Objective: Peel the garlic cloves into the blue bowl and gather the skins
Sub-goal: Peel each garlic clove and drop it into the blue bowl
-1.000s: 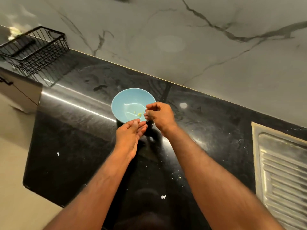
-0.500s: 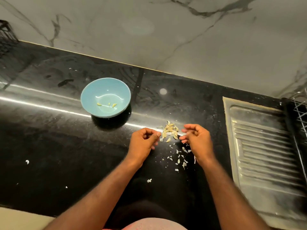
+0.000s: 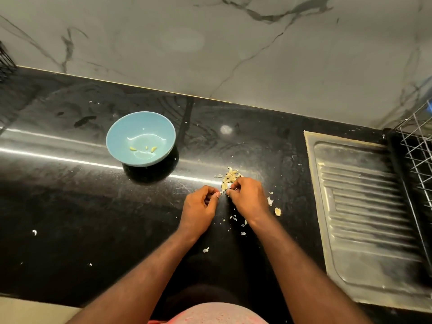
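Head view. At the far left edge a black wire basket was cut off by the frame. The dark desk ran from the marble wall behind to its front edge at lower left. Open desk lay left of and in front of the bowl, marked by three stray flecks of skin.

One blue bowl stood upright, well apart from the wall and left of both hands. It held three peeled cloves, lying close together on its floor.

One pile of unpeeled garlic lay right of the bowl, just beyond the fingers. The left grip was curled, thumb and forefinger pinching a clove at the pile's near edge. The right grip was curled too, its fingertips meeting the left's on the same clove. Loose skins lay around the right wrist, too small to count surely; two larger ones lay to its right.

One steel drainboard bounded the desk on the right, with one wire rack beyond it.

Half a second before, the grips were apart at either side of the pile; a second before, they were at the bowl's rim.
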